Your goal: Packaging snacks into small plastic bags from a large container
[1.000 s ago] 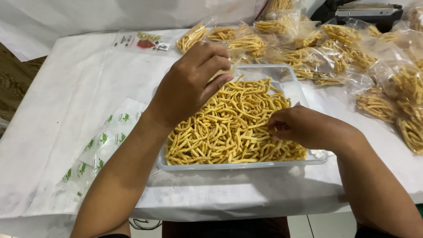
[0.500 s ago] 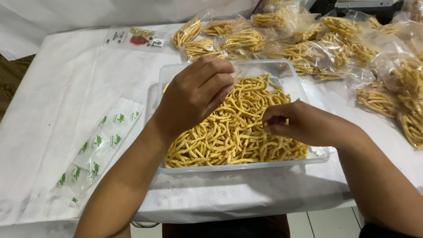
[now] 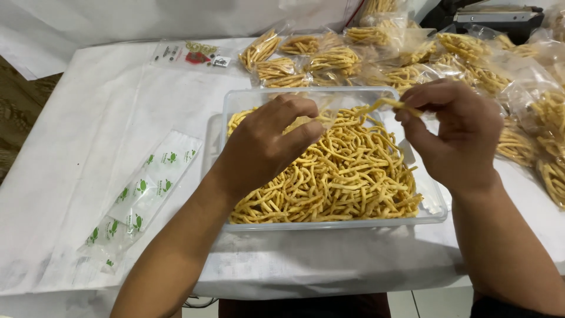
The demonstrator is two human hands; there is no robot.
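The right hand (image 3: 456, 132) is raised over the far right part of the clear plastic tray (image 3: 329, 225), its grip pinched together on a few yellow snack sticks (image 3: 391, 105). The left hand (image 3: 268, 144) hovers above the tray's heap of sticks (image 3: 341, 176), fingers curled on a clear bag (image 3: 329, 106) that is hard to make out. The tray rests on the white tabletop (image 3: 106, 118), with filled bags (image 3: 329, 56) behind it and a strip of green-printed sachets (image 3: 141, 194) to its left.

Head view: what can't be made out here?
- Left hand: its fingertips curl under, so any clear bag they hold is unclear.
- Dark device: cut off by the top edge.
- Filled snack bags: the pile runs past the right edge.
- Tray floor: buried under snack sticks.
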